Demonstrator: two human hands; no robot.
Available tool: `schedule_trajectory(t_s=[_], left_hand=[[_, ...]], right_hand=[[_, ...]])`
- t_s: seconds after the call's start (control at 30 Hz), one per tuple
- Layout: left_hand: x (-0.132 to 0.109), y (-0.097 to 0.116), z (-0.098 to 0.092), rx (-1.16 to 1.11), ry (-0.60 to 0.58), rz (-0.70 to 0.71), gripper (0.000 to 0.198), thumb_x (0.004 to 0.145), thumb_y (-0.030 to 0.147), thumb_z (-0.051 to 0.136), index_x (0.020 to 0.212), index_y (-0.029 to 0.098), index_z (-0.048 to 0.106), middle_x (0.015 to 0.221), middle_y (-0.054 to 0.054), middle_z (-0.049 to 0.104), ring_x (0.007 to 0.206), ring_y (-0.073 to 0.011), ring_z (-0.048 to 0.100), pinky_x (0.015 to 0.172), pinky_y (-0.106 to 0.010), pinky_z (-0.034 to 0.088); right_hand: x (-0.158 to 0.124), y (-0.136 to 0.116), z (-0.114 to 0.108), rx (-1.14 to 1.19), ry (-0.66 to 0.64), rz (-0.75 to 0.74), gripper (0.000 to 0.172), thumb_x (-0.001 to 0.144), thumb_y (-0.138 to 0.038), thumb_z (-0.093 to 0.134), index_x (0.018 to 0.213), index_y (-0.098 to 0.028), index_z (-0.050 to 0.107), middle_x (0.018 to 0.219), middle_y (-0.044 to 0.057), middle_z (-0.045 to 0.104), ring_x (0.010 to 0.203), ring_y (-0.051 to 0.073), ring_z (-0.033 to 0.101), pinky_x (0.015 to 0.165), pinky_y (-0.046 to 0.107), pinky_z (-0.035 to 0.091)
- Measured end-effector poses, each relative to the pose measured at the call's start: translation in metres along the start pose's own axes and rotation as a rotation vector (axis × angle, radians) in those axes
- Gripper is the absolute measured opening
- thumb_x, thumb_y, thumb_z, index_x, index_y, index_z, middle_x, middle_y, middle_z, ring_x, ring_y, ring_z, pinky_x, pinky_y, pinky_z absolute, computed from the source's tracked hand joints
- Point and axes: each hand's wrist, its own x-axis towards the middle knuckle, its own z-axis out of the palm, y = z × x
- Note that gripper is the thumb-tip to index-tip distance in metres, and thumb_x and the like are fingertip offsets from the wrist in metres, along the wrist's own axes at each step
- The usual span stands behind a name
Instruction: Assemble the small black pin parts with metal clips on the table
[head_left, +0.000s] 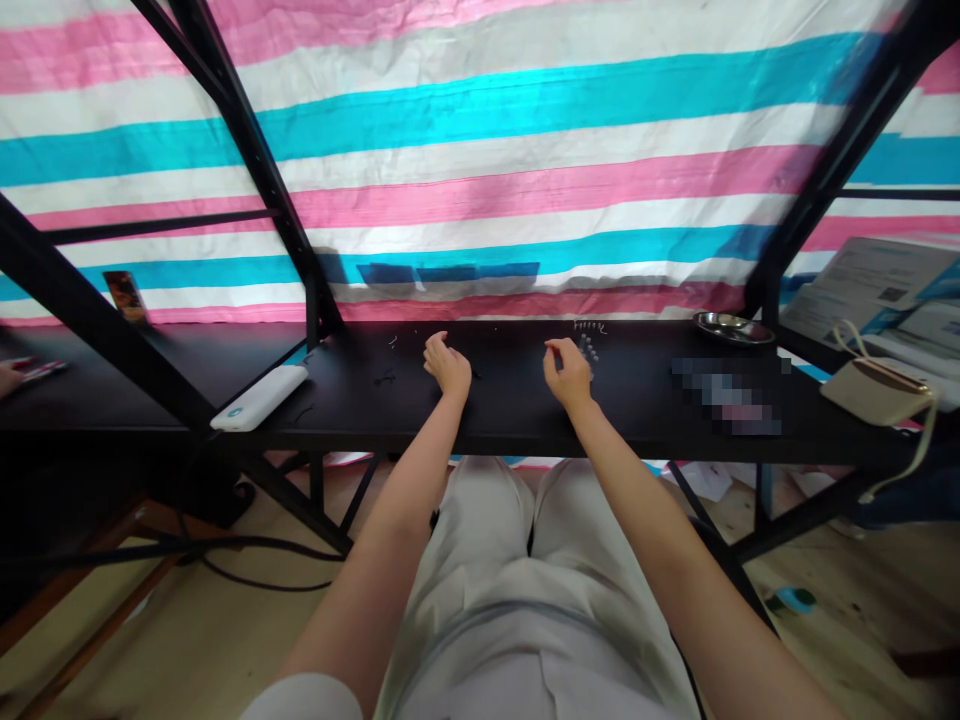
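Over the black table (510, 415), my left hand (448, 367) is raised with its fingers bent together. Anything held at its fingertips is too small to make out. To the right, my right hand (568, 373) has its fingers curled in a pinch that points toward the left hand; whatever is in it is hidden. Just beyond the right hand lie small clear pieces (589, 348), with a row of small pale pieces (589, 326) behind them. Left of my left hand are thin black bits (385, 377) and a tiny white piece (392, 342).
A white oblong device (260, 397) lies at the left beside the black frame post (274, 190). On the right are a shiny metal dish (733, 328), a blurred-out patch (726, 395) and a beige bag (877, 388). Another person's hand (9, 378) shows at the far left.
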Motion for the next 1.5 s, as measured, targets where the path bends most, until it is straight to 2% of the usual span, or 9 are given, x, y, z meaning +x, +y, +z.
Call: schedule_trajectory(t_s=[0.1,0.17,0.33,0.43,0.57,0.77,1.1,1.33,1.5], left_hand=[[0.007,-0.009,0.006,-0.053,-0.003,-0.136,0.044,0.082,0.006,0.033,0.119,0.026,0.047,0.127,-0.007,0.05,0.118,-0.0209,0.045,0.093,-0.037,0.039],[0.011,-0.014,0.01,-0.048,-0.081,-0.161,0.046,0.078,0.004,0.037,0.114,0.028,0.053,0.125,-0.004,0.052,0.116,-0.0214,0.046,0.092,-0.038,0.039],[0.011,-0.02,0.016,0.028,-0.371,0.023,0.041,0.073,0.006,0.046,0.099,0.031,0.066,0.118,0.0,0.06,0.114,-0.022,0.049,0.096,-0.039,0.035],[0.008,-0.018,0.015,0.129,-0.442,0.144,0.038,0.076,0.007,0.045,0.096,0.028,0.069,0.113,-0.003,0.063,0.111,-0.0223,0.052,0.094,-0.038,0.035],[0.004,-0.017,0.015,0.236,-0.438,0.294,0.036,0.081,0.011,0.043,0.102,0.027,0.068,0.115,-0.006,0.062,0.108,-0.0223,0.052,0.093,-0.038,0.035],[0.001,-0.017,0.015,0.302,-0.424,0.389,0.033,0.086,0.015,0.041,0.103,0.026,0.067,0.114,-0.009,0.058,0.109,-0.0245,0.05,0.094,-0.04,0.034],[0.003,-0.02,0.018,0.247,-0.479,0.438,0.033,0.089,0.016,0.041,0.111,0.026,0.064,0.109,-0.009,0.055,0.103,-0.0232,0.051,0.085,-0.032,0.041],[0.007,-0.025,0.029,0.18,-0.472,0.47,0.026,0.089,0.022,0.047,0.105,0.024,0.068,0.103,-0.009,0.055,0.101,-0.0241,0.051,0.083,-0.034,0.042],[0.01,-0.026,0.033,0.067,-0.451,0.475,0.022,0.086,0.014,0.049,0.098,0.018,0.068,0.099,-0.009,0.056,0.093,-0.0197,0.055,0.083,-0.03,0.044]], right_hand=[[0.0,-0.001,0.0,-0.006,0.001,-0.005,0.025,0.089,-0.028,0.036,0.097,-0.019,0.058,0.084,0.008,0.059,0.079,0.018,0.057,0.075,0.032,0.048],[0.0,-0.001,0.0,-0.009,0.004,-0.016,0.025,0.089,-0.027,0.036,0.097,-0.019,0.058,0.084,0.008,0.059,0.079,0.018,0.058,0.075,0.032,0.049],[0.001,-0.001,-0.002,-0.001,-0.009,-0.078,0.024,0.089,-0.026,0.037,0.098,-0.019,0.058,0.088,0.01,0.061,0.084,0.019,0.058,0.078,0.035,0.049],[0.003,0.001,-0.005,0.001,-0.025,-0.139,0.023,0.088,-0.025,0.038,0.097,-0.02,0.058,0.088,0.01,0.061,0.085,0.02,0.058,0.079,0.037,0.049],[0.002,0.007,-0.012,-0.036,-0.055,-0.205,0.023,0.087,-0.023,0.038,0.098,-0.021,0.059,0.089,0.01,0.062,0.087,0.021,0.059,0.081,0.038,0.05],[-0.002,0.02,-0.031,-0.091,-0.111,-0.28,0.02,0.086,-0.023,0.04,0.095,-0.021,0.058,0.087,0.009,0.063,0.084,0.019,0.059,0.077,0.035,0.05],[-0.008,0.03,-0.045,-0.071,0.244,-0.026,0.02,0.088,-0.027,0.039,0.091,-0.019,0.057,0.084,0.009,0.058,0.076,0.018,0.056,0.071,0.033,0.048],[-0.008,0.029,-0.045,-0.043,0.249,0.03,0.02,0.087,-0.028,0.039,0.09,-0.019,0.056,0.082,0.006,0.056,0.073,0.016,0.053,0.069,0.03,0.046],[-0.008,0.029,-0.045,-0.044,0.25,0.051,0.018,0.086,-0.026,0.04,0.089,-0.019,0.056,0.082,0.006,0.056,0.074,0.016,0.053,0.067,0.029,0.045]])
